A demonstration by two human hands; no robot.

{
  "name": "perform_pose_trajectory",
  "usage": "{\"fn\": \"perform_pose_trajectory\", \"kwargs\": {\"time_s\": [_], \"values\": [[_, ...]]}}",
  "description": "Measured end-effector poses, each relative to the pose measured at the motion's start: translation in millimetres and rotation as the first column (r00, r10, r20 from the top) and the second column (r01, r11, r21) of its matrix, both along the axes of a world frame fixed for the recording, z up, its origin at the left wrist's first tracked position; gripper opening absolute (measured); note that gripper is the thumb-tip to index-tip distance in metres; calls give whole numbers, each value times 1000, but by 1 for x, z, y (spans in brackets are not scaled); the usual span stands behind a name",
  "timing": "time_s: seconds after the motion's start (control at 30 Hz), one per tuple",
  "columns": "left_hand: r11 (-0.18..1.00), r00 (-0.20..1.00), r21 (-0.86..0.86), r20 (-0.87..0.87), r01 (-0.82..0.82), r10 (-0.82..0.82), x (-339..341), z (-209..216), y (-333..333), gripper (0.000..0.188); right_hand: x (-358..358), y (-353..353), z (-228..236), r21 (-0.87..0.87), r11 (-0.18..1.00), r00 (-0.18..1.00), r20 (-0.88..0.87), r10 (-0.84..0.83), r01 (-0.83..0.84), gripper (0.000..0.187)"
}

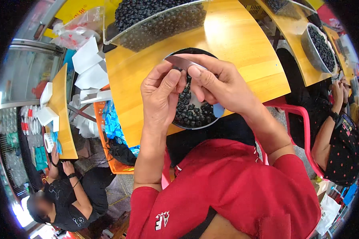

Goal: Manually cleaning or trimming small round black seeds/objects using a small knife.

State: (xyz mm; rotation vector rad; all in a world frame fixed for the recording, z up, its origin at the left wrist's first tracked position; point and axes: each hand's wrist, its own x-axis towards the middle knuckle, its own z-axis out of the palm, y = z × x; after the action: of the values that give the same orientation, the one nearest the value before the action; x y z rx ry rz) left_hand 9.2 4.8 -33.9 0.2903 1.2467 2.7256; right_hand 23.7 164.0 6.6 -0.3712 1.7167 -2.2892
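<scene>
As my right hand (pixel 227 85) clamps knife (pixel 182 62), my left hand (pixel 161 89) pinches dark berry (pixel 177 68) (mostly hidden) beside blade; likely trimming. Next move calls for light thumb pressure. Beneath, berry-filled bowl (pixel 193 128); farther, clear bin (pixel 112 39).

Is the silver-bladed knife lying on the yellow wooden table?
No, the right hand grips the knife above the round bowl of dark berries.

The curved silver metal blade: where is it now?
In the head view, the curved silver metal blade is above centre, in the person's bare right hand, its tip beside the bare left hand, over a round bowl of dark round berries.
</scene>
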Motion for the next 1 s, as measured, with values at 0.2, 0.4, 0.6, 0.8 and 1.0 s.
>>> {"fn": "perform_pose_trajectory", "kwargs": {"time_s": [0.2,0.4,0.6,0.8,1.0], "values": [[996,998,65,-11,68,-68,1,-2,-1,23,-3,-1,-11,13,999,998,-30,-52,53,35],[1000,1000,10,-10,22,-22,-1,7,1,27,-3,0,0,12,994,994,-32,-105,105,32],[999,998,-46,-58,16,-19,-1,6,0,23,-10,-4,-6,72,975,978,-44,-206,209,25],[999,985,-48,-170,5,-13,-2,6,2,18,-10,2,-4,-187,982,970,243,15,32,18],[999,985,-23,-165,44,-47,-2,6,-1,20,-9,3,-2,-263,965,966,247,69,-1,19]]}}
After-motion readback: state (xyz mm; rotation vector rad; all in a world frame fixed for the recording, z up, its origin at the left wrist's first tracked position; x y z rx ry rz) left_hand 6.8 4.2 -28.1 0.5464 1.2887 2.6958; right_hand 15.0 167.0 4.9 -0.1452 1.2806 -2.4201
